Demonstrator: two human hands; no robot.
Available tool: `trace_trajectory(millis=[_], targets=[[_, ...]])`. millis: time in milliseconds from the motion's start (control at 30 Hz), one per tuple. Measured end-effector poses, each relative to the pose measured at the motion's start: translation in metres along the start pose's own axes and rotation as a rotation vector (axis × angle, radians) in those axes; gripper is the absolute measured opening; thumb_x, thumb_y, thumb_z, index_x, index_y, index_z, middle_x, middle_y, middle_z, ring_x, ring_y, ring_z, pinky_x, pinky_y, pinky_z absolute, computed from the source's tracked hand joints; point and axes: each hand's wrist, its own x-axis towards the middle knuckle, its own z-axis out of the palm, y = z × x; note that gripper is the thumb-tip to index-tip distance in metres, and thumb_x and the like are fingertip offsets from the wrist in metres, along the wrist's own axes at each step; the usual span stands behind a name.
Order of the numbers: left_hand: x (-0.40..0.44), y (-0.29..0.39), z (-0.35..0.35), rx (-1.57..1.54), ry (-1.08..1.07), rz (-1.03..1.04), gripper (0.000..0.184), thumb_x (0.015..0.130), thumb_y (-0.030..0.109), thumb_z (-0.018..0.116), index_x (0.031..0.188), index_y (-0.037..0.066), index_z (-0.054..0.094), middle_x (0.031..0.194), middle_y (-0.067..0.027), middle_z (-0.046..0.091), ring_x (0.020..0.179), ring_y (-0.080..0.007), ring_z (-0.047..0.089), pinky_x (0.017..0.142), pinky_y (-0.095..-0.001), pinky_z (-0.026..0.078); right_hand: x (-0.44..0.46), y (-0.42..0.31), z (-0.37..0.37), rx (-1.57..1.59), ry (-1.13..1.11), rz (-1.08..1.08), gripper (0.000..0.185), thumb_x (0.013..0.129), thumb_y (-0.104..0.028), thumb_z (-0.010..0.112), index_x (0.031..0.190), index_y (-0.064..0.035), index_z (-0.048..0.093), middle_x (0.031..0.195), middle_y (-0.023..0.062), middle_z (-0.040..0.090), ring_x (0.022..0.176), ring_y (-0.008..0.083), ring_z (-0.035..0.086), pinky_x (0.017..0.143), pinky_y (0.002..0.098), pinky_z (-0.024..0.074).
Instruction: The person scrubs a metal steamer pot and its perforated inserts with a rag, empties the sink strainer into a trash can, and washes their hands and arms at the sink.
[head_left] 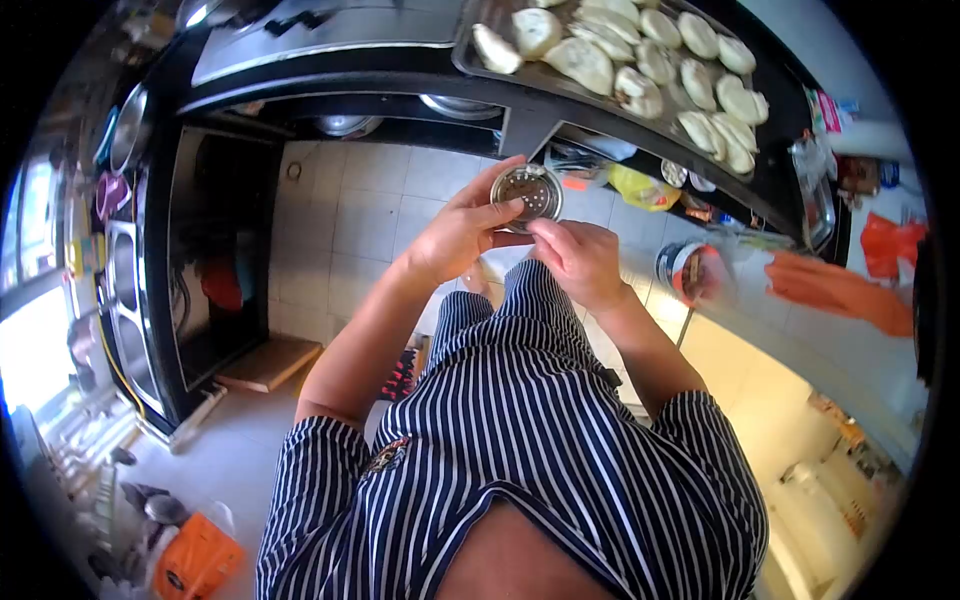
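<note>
A round shaker jar point(527, 196) with a holed metal lid is held in front of my body, its top facing up toward me. My left hand point(465, 222) wraps around its left side, the thumb lying on the lid's edge. My right hand point(583, 262) is closed, with its fingertips pressed against the near right rim of the jar. What is inside the jar shows only as something brown under the lid. Beyond the jar, a dark baking tray point(672, 92) carries several pale, rounded, flat pieces.
Under the dark counter are shelves with pots and a yellow bag point(640, 188). A tub with a red label point(690, 272) stands on the right-hand counter, near an orange-red bag point(838, 290). Sinks point(128, 330) line the left. An orange bag point(198, 558) lies at lower left.
</note>
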Motion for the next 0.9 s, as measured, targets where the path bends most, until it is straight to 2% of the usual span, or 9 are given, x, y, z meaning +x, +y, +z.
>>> trace_trajectory(millis=[100, 133, 300, 500, 533, 600, 767, 833, 900], targets=[[-0.018, 0.001, -0.018, -0.084, 0.048, 0.101, 0.053, 0.094, 0.002, 0.048, 0.143, 0.013, 0.032, 0.127, -0.0102, 0.052, 0.112, -0.0222, 0.056, 0.093, -0.0374, 0.05, 0.028, -0.033, 0.011, 0.065, -0.005, 0.149, 0.032, 0.076, -0.008, 0.066, 0.107, -0.0118, 0.058, 0.066, 0.0055, 0.06, 0.056, 0.0238, 0.061, 0.049, 0.0347, 0.0475], [-0.019, 0.0, -0.02, -0.084, 0.068, 0.127, 0.053, 0.094, 0.003, 0.048, 0.143, 0.012, 0.032, 0.127, -0.0102, 0.052, 0.112, -0.0225, 0.056, 0.094, -0.0376, 0.05, 0.03, -0.042, 0.009, 0.207, -0.037, 0.374, 0.033, 0.08, -0.01, 0.064, 0.111, -0.0094, 0.055, 0.066, 0.007, 0.06, 0.055, 0.0249, 0.061, 0.049, 0.0352, 0.0476], [-0.013, -0.007, -0.009, -0.104, 0.06, 0.127, 0.056, 0.09, -0.002, 0.048, 0.143, 0.011, 0.032, 0.126, -0.0113, 0.053, 0.113, -0.0234, 0.056, 0.095, -0.0364, 0.049, 0.03, -0.042, 0.009, 0.07, 0.066, 0.53, 0.033, 0.085, -0.017, 0.064, 0.115, -0.0089, 0.051, 0.065, 0.0064, 0.06, 0.053, 0.024, 0.06, 0.049, 0.0346, 0.0475], [0.022, -0.04, 0.028, -0.095, -0.023, 0.028, 0.063, 0.083, -0.005, 0.042, 0.143, 0.009, 0.031, 0.126, -0.0125, 0.053, 0.111, -0.0245, 0.056, 0.097, -0.0371, 0.047, -0.014, -0.02, -0.033, 0.324, 0.139, 0.759, 0.018, 0.081, -0.01, 0.067, 0.097, -0.0093, 0.059, 0.069, 0.0083, 0.061, 0.059, 0.0254, 0.062, 0.052, 0.0343, 0.0477], [0.03, -0.044, 0.046, -0.119, -0.021, -0.008, 0.066, 0.078, -0.008, 0.038, 0.142, 0.008, 0.033, 0.125, -0.0129, 0.053, 0.112, -0.0231, 0.055, 0.096, -0.0347, 0.048, -0.027, -0.013, -0.04, 0.317, 0.162, 0.783, 0.018, 0.081, -0.01, 0.067, 0.097, -0.0093, 0.059, 0.069, 0.0083, 0.061, 0.059, 0.0254, 0.062, 0.052, 0.0343, 0.0477], [0.047, -0.057, 0.08, -0.098, -0.067, -0.051, 0.067, 0.077, -0.008, 0.038, 0.141, 0.008, 0.034, 0.125, -0.0133, 0.053, 0.112, -0.0234, 0.055, 0.095, -0.0346, 0.048, -0.054, 0.002, -0.054, 0.256, 0.286, 0.589, 0.014, 0.083, -0.003, 0.066, 0.096, -0.0061, 0.063, 0.072, 0.0058, 0.059, 0.058, 0.014, 0.058, 0.051, 0.0276, 0.0449], [0.104, -0.119, 0.148, -0.082, -0.208, -0.189, 0.063, 0.078, 0.0, 0.038, 0.141, 0.004, 0.033, 0.13, -0.0135, 0.05, 0.116, -0.0264, 0.052, 0.099, -0.039, 0.043, -0.129, 0.026, -0.125, -0.072, 0.328, 0.596, 0.025, 0.078, -0.011, 0.072, 0.102, -0.011, 0.067, 0.076, 0.0054, 0.057, 0.059, 0.0215, 0.057, 0.051, 0.0307, 0.0462], [0.126, -0.145, 0.187, -0.091, -0.213, -0.259, 0.057, 0.08, 0.002, 0.037, 0.137, 0.001, 0.037, 0.127, -0.0149, 0.052, 0.114, -0.027, 0.053, 0.098, -0.04, 0.044, -0.164, 0.042, -0.157, -0.233, 0.192, 0.691, 0.026, 0.075, -0.019, 0.072, 0.101, -0.0189, 0.067, 0.081, 0.0028, 0.055, 0.067, 0.0202, 0.059, 0.052, 0.0329, 0.0484], [0.149, -0.174, 0.22, -0.039, -0.265, -0.408, 0.051, 0.082, 0.004, 0.037, 0.132, -0.001, 0.041, 0.124, -0.016, 0.054, 0.113, -0.0277, 0.053, 0.099, -0.041, 0.043, -0.207, 0.067, -0.181, -0.308, 0.245, 0.706, 0.027, 0.074, -0.021, 0.072, 0.1, -0.0201, 0.067, 0.086, 0.0013, 0.053, 0.074, 0.0202, 0.058, 0.053, 0.0319, 0.0484]])
